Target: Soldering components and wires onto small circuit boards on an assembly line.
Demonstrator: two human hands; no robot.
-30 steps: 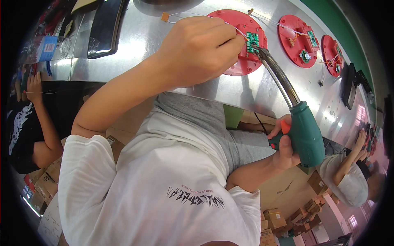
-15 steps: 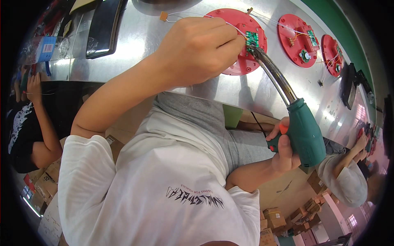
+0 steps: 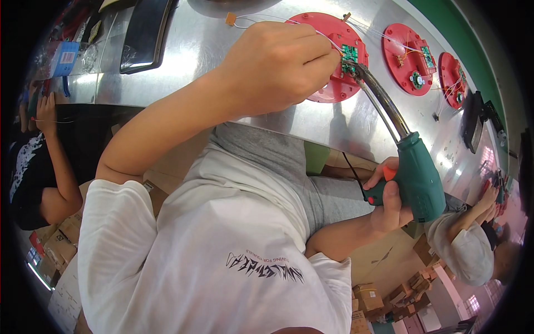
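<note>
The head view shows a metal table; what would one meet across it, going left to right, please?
Blue label, black panel, orange connector, first red disc, second red disc, third red disc.

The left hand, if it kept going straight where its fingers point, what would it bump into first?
Probably the green circuit board on the red disc, just beside the left hand; the exact depth is hard to tell.

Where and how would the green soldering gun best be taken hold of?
Best by the handle of the soldering gun, probably from the near side, as the right hand does: it juts from the body beside the orange trigger. The metal tube points away, toward the circuit board, and may be hot.
</note>
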